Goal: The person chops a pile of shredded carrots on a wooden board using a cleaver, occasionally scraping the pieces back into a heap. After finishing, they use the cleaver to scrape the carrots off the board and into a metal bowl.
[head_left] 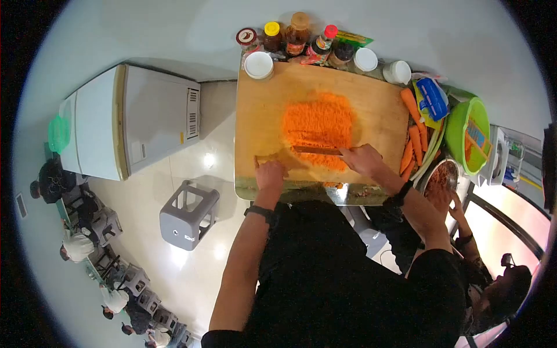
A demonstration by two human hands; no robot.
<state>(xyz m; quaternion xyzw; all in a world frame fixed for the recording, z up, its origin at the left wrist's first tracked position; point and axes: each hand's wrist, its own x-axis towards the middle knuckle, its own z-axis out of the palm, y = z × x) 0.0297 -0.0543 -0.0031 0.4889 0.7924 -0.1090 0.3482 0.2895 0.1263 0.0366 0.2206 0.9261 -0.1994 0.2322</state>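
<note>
A heap of finely chopped carrot (319, 123) lies in the middle of a wooden cutting board (261, 116). My right hand (362, 159) is closed around the handle of a kitchen knife (316, 151). The blade points left and lies across the lower part of the orange heap. My left hand (270, 176) rests near the board's lower left, apart from the carrot, with at least one finger stretched out and nothing visible held.
Jars and sauce bottles (297, 36) line the far edge. Whole carrots (414, 142), a green basin (473, 133) and a metal bowl (440, 177) are at right, where another person's hand (439, 199) reaches into the bowl. A grey stool (188, 217) stands left.
</note>
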